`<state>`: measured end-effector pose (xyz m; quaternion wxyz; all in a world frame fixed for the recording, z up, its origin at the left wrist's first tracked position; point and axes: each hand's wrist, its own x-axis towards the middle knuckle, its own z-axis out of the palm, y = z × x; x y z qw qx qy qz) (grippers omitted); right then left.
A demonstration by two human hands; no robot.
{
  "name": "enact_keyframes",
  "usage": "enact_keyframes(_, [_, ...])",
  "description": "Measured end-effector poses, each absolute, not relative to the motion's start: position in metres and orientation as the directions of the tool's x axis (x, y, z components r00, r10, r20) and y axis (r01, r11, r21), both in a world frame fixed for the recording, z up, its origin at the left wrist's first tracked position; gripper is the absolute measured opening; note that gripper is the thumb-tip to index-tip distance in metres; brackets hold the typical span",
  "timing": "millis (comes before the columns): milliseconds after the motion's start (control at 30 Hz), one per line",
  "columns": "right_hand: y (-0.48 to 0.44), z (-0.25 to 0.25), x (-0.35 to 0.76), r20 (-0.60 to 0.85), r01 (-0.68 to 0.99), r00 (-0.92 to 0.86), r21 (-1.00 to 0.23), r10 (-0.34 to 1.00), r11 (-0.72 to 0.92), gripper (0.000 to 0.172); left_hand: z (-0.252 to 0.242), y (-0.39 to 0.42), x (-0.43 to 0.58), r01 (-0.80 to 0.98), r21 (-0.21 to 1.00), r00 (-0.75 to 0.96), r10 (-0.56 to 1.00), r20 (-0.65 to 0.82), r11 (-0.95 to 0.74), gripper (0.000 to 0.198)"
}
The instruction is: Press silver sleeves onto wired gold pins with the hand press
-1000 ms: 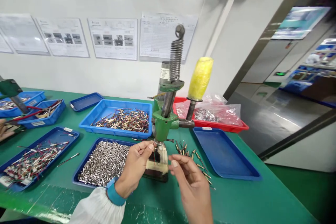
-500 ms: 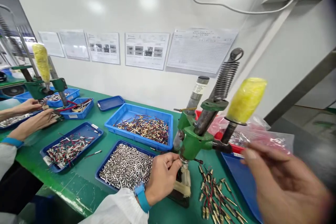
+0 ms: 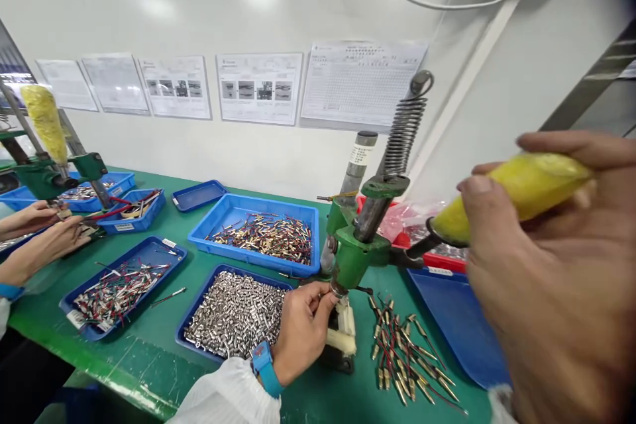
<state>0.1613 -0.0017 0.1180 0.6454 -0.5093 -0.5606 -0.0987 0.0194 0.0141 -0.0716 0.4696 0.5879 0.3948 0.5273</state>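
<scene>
Right hand (image 3: 561, 278) is closed in a full grip around the yellow lever handle (image 3: 517, 192) of the green hand press (image 3: 360, 255). Left hand (image 3: 298, 324) pinches a small workpiece (image 3: 334, 293) between thumb and forefinger, directly under the ram and mostly hidden.

Judged mid-stroke: many wired pins (image 3: 402, 351) lie loose right of the base, and the metal sleeves (image 3: 238, 308) are plentiful.

Wall sheets (image 3: 362, 83) and the cylinder label (image 3: 360, 154) are illegible.

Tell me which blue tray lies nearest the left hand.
The blue tray heaped with silver metal pieces, directly beside the left hand; the others lie farther off.
</scene>
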Motion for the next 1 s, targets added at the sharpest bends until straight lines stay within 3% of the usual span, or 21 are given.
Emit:
enact_keyframes(100, [0.001,0.117,0.170,0.864,0.720,0.307,-0.485,0.398,0.497,0.048,-0.072,0.016,0.020,-0.106,0.970,0.145,0.962,0.233,-0.219,0.035])
enact_keyframes(200, [0.000,0.096,0.189,0.793,0.605,0.344,-0.597,0.503,0.527,0.063,-0.069,0.026,0.020,-0.237,0.965,0.103,0.985,0.136,-0.108,0.041])
enact_keyframes(300, [-0.012,0.041,0.213,0.719,0.630,0.421,-0.670,0.553,0.392,0.042,-0.059,0.049,0.011,-0.333,0.941,-0.045,0.998,0.048,-0.061,0.039])
enact_keyframes(367, [-0.021,-0.006,0.228,0.638,0.729,0.195,-0.602,0.745,0.326,0.024,-0.049,0.069,-0.002,-0.358,0.932,-0.120,0.993,0.022,-0.064,0.034])
enact_keyframes(467, [-0.029,-0.067,0.237,0.448,0.834,-0.175,-0.405,0.877,0.373,0.022,-0.037,0.088,-0.024,-0.395,0.919,-0.149,0.987,-0.056,-0.007,0.020])
enact_keyframes(567, [-0.026,-0.101,0.232,0.358,0.909,-0.262,-0.220,0.896,0.354,0.026,-0.035,0.083,-0.038,-0.414,0.907,-0.082,0.989,-0.127,0.082,0.017])
enact_keyframes(633, [-0.020,-0.109,0.228,0.355,0.925,-0.249,-0.189,0.901,0.331,0.023,-0.042,0.070,-0.043,-0.420,0.890,-0.005,0.981,-0.196,0.176,0.013])
enact_keyframes(867, [-0.009,-0.107,0.220,0.464,0.856,-0.170,-0.367,0.870,0.363,0.016,-0.070,0.022,-0.039,-0.420,0.846,0.070,0.941,-0.332,0.329,0.016])
enact_keyframes(1000, [-0.023,-0.095,0.200,0.485,0.719,0.030,-0.618,0.874,0.319,0.020,-0.065,0.009,-0.028,-0.511,0.783,0.121,0.932,-0.342,0.354,0.027])
